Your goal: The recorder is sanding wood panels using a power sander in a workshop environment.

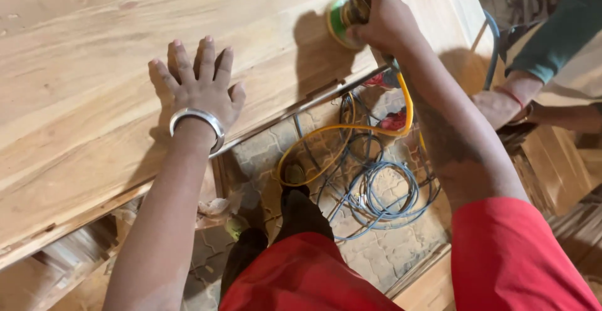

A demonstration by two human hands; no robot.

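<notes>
My left hand [202, 88] lies flat, fingers spread, on a large pale wooden panel [88, 79]; a silver bangle [199, 121] circles the wrist. My right hand [381, 17] grips a small power sander with a green disc [342, 19] pressed against the panel near its right end. A yellow hose [376, 129] runs down from the tool toward the floor.
Coiled blue and grey cables [382, 192] lie on the paved floor below the panel's edge. Another person's hand and green sleeve [501, 104] reach in at the right. More wooden boards [552, 160] stand at the right, and timber pieces [69, 254] lie under the panel.
</notes>
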